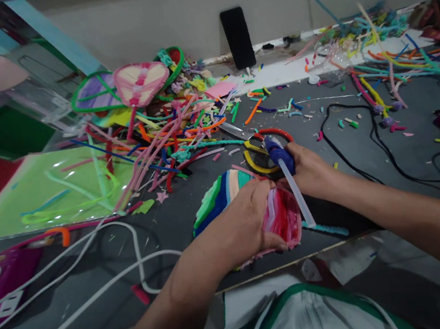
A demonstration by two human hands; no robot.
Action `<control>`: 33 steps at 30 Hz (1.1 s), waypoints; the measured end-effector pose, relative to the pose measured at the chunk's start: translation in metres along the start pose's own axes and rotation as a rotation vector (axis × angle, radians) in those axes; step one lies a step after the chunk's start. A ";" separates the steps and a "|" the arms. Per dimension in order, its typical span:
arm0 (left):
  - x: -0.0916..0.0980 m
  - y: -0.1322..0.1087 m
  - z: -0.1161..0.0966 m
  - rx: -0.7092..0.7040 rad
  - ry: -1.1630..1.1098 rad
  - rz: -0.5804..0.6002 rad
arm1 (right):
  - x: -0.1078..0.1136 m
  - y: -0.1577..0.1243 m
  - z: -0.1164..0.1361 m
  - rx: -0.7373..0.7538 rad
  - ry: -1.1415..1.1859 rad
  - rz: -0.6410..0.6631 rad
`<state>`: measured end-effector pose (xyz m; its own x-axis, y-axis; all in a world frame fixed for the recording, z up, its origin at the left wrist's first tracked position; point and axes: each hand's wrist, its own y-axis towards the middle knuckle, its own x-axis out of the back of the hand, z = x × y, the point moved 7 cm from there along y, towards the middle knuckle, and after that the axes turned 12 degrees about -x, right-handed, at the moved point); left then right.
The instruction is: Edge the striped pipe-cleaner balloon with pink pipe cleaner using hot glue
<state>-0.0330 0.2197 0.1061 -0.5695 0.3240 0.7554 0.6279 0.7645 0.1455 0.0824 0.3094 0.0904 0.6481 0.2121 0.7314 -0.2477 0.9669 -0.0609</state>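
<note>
My left hand [249,213] is closed on a striped pipe-cleaner piece [214,205], pressing it near the table's front edge. Its bands run from green, blue and cream on the left to pink and red on the right. Wrapped in my right hand [303,167] is a blue glue gun [279,153], with a translucent glue stick [301,201] jutting from its back toward me. The gun's nozzle is hidden from view. Just behind both hands lie scissors [257,149] with red and yellow handles. A teal pipe cleaner [327,229] pokes out to the right of the striped piece.
Loose pipe cleaners [163,134] and offcuts are heaped at the back left, below a pink heart-shaped piece [142,84]. A phone [238,38] leans on the wall. A white cord [136,247] crosses the left side; a black cord [332,150] loops on the right.
</note>
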 end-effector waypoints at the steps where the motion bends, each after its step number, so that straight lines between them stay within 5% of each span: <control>1: 0.000 0.000 0.001 0.002 0.007 0.001 | 0.000 0.000 0.000 0.003 0.002 -0.003; 16: -0.002 -0.003 0.009 0.062 -0.028 -0.024 | -0.002 0.006 -0.010 -0.083 0.010 0.040; 22: -0.003 -0.003 0.007 0.040 -0.012 -0.020 | 0.007 0.000 -0.022 -0.110 0.266 0.023; 33: -0.001 -0.002 0.006 0.037 -0.020 -0.029 | 0.017 -0.050 -0.015 0.133 0.311 0.013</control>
<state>-0.0367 0.2207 0.1012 -0.5978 0.3122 0.7383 0.5913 0.7936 0.1432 0.1166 0.2670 0.0957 0.8280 0.2774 0.4873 -0.3361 0.9412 0.0352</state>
